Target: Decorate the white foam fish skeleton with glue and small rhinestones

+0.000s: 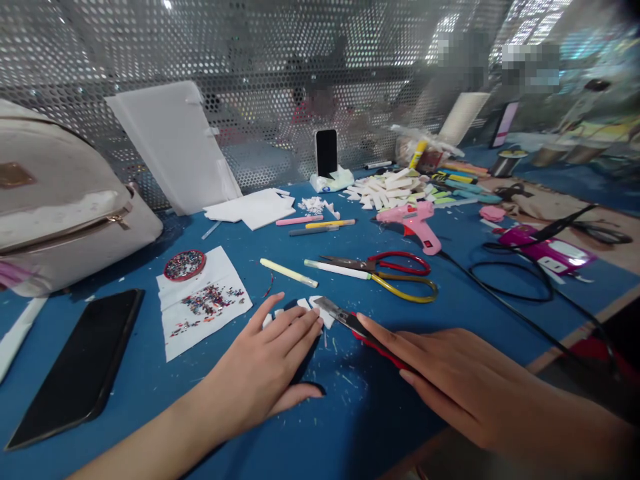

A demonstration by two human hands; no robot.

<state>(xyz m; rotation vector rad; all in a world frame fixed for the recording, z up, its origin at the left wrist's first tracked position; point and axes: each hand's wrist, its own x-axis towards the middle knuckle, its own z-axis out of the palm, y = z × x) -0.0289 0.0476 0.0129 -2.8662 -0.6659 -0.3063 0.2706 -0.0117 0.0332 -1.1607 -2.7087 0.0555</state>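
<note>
My right hand (450, 373) grips a utility knife (373, 340) with a red and black handle. Its blade tip rests on a small white piece (325, 313) that looks like foam. My left hand (280, 353) lies with fingers stretched over several such white pieces, its fingertips close to the blade; the hand partly hides them. Just beyond are a pale yellow pen (287, 272), a white pen with a green end (340, 269) and scissors (395, 267) with red and yellow handles.
Beads lie on a paper sheet (175, 340) beside a red-rimmed dish (185, 265). A pink glue gun (413, 223) trails a black cable on the right. Cut white strips (387, 190), a standing phone (327, 153), a dark phone (80, 363) and a backpack (65, 200) surround the work.
</note>
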